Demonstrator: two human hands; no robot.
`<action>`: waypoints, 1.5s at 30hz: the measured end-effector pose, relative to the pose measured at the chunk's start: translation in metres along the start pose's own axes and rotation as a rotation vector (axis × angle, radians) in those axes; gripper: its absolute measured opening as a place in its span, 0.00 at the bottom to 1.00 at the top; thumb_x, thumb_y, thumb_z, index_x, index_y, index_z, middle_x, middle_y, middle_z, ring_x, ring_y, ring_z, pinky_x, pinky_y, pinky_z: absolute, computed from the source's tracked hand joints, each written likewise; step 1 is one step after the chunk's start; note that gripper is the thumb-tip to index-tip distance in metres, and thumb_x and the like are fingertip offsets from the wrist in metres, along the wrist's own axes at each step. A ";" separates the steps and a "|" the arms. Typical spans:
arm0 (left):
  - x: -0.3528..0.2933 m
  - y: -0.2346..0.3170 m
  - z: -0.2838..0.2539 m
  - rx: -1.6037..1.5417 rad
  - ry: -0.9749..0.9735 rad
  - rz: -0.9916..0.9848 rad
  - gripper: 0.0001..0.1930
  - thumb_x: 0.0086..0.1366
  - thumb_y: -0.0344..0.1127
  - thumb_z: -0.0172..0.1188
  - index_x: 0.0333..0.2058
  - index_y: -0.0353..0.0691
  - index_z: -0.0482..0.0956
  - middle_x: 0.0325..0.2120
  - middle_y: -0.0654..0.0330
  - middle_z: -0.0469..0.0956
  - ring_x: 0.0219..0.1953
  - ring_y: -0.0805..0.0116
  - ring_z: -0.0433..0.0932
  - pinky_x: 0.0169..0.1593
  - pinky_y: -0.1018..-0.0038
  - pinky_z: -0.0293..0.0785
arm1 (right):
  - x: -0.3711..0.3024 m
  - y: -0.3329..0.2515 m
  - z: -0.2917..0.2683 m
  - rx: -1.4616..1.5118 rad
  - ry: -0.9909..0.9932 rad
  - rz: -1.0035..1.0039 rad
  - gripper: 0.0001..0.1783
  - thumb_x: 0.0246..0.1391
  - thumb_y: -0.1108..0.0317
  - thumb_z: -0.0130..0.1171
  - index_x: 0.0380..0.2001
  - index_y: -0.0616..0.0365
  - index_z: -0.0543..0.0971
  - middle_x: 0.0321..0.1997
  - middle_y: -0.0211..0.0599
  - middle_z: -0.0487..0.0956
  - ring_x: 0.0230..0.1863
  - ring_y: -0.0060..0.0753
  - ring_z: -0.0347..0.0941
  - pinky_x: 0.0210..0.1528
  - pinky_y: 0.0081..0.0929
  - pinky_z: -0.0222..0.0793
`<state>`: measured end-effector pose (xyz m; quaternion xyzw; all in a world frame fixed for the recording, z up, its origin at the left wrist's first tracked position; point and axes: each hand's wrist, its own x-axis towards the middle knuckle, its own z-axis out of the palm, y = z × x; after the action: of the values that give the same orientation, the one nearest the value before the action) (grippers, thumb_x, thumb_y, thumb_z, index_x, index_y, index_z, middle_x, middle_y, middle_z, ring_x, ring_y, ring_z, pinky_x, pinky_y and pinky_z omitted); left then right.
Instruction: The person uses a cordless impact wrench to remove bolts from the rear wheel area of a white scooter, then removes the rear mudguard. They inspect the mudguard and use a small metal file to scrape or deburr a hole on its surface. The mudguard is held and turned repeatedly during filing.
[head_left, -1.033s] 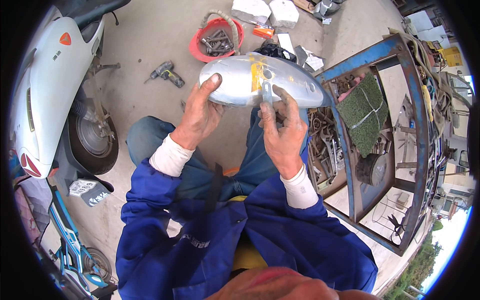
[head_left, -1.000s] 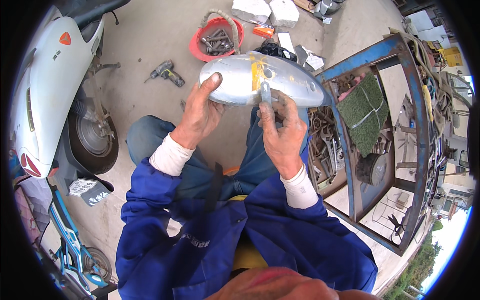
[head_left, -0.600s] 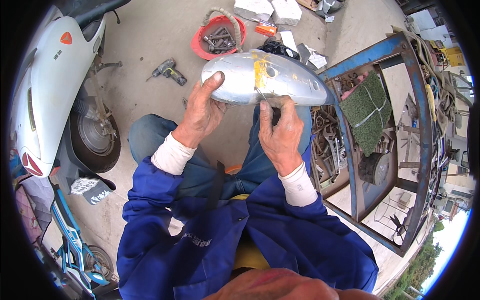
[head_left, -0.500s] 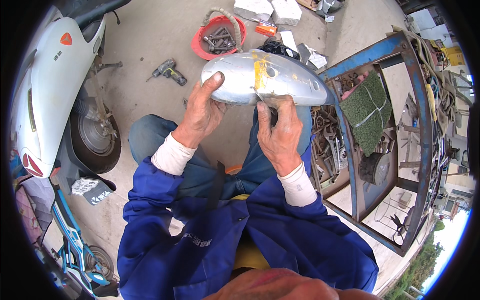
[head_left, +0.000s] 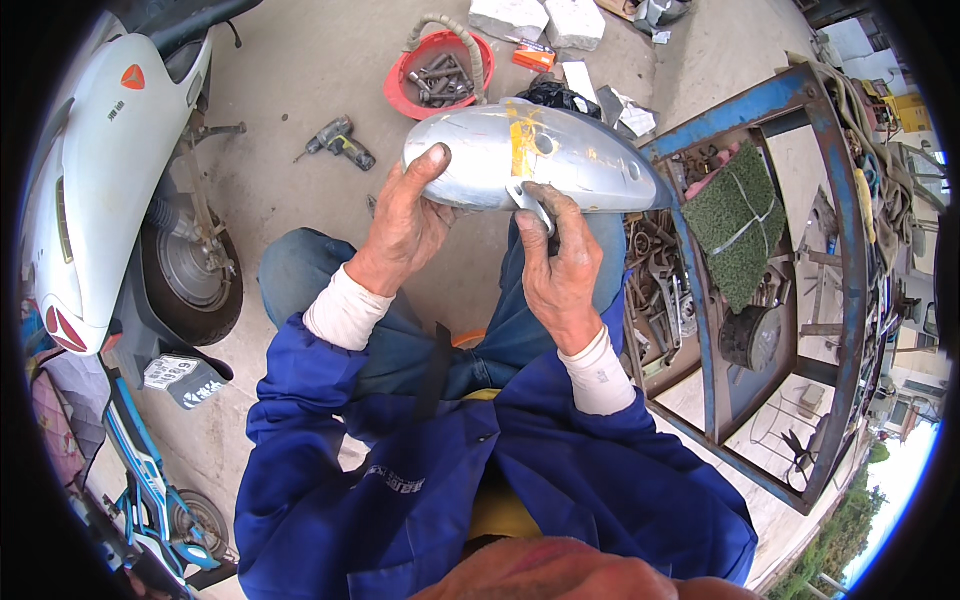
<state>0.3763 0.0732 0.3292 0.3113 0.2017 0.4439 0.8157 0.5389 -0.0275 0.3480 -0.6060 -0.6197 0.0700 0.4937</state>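
A silver, curved metal mudguard [head_left: 585, 165] with a yellow band across it lies level in front of me, above my knees. My left hand [head_left: 405, 225] grips its left end, thumb on top and fingers underneath. At the near edge, below the yellow band, my right hand [head_left: 562, 265] pinches a small, bent metal bracket [head_left: 533, 207] between thumb and fingers. The bracket's far end meets the mudguard's edge; whether it is fixed there I cannot tell.
A red bowl-like container [head_left: 400, 88] of bolts and a cordless drill [head_left: 341, 143] are on the floor ahead. To my right stands a rusty blue metal frame [head_left: 708, 340] with tools and green matting [head_left: 735, 225]. A white scooter [head_left: 105, 150] stands left.
My right fingers have shifted and tilted the bracket, so more of its flat face shows at the mudguard's edge. The left hand and mudguard have barely moved.
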 end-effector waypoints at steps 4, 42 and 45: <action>-0.001 0.002 0.003 0.003 -0.002 -0.004 0.34 0.72 0.52 0.61 0.67 0.34 0.65 0.60 0.51 0.76 0.61 0.57 0.78 0.65 0.57 0.75 | -0.002 -0.002 -0.002 0.005 -0.025 0.043 0.14 0.64 0.74 0.64 0.52 0.61 0.78 0.50 0.53 0.83 0.46 0.54 0.83 0.44 0.40 0.80; -0.012 -0.006 0.003 -0.043 -0.010 0.000 0.39 0.65 0.44 0.67 0.69 0.35 0.61 0.63 0.50 0.72 0.65 0.54 0.74 0.68 0.53 0.72 | 0.000 -0.013 -0.004 -0.038 -0.010 0.017 0.12 0.60 0.78 0.64 0.46 0.63 0.75 0.41 0.51 0.84 0.39 0.56 0.84 0.37 0.41 0.80; -0.013 -0.005 0.005 -0.046 -0.024 0.016 0.39 0.65 0.44 0.67 0.69 0.35 0.61 0.64 0.50 0.71 0.66 0.54 0.73 0.68 0.53 0.71 | 0.000 -0.013 -0.004 -0.044 -0.027 0.007 0.12 0.61 0.77 0.64 0.45 0.63 0.75 0.41 0.51 0.84 0.39 0.56 0.84 0.37 0.41 0.80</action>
<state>0.3750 0.0585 0.3301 0.2995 0.1790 0.4512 0.8214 0.5333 -0.0330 0.3587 -0.6179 -0.6255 0.0662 0.4717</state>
